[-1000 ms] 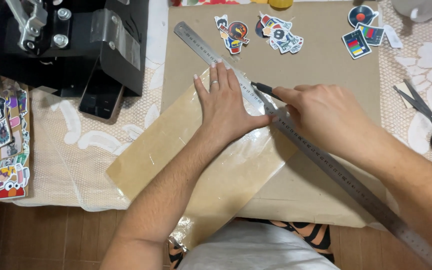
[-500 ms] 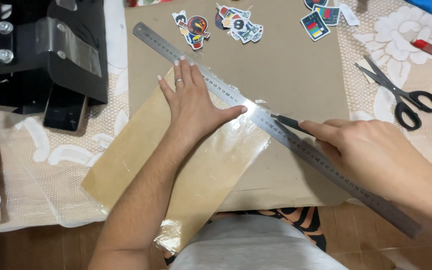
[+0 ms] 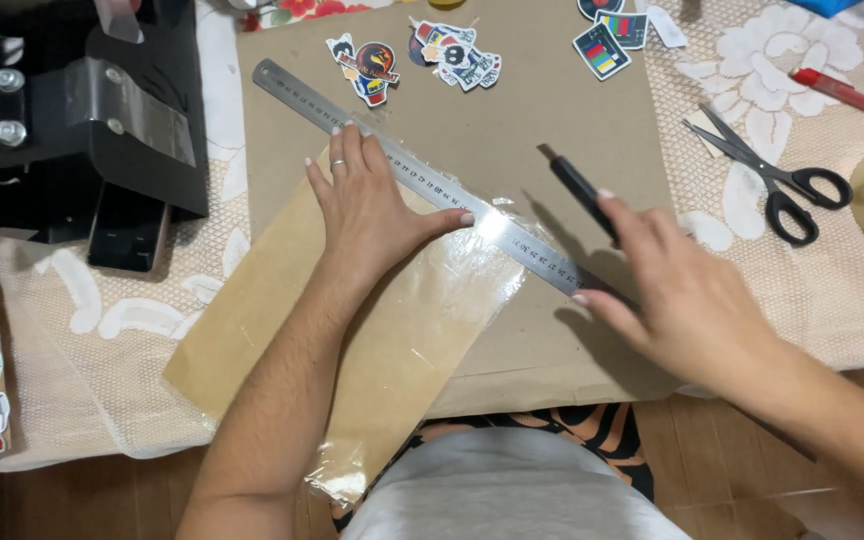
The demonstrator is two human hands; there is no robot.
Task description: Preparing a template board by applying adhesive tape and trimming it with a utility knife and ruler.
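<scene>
Left hand (image 3: 367, 205) lay flat, fingers spread wide, pressing down on the metal ruler (image 3: 422, 182) and the clear plastic sheet (image 3: 422, 330) under it. Ruler ran diagonally, from 10 o'clock down toward 4 o'clock, across the brown cardboard mat (image 3: 552, 110). Right hand (image 3: 677, 290) sat at about 3 o'clock of the ruler's lower end, fingers curled narrow around a black craft knife (image 3: 580, 188), blade end pointing up toward 11 o'clock and lifted off the ruler edge. Plastic sheet was over a tan paper strip (image 3: 252, 320), stretching off to 7 o'clock. Stickers (image 3: 452, 55) scattered at 12 o'clock, scissors (image 3: 772, 180) at 2 o'clock, black machine (image 3: 72, 100) way over at 10 o'clock.
</scene>
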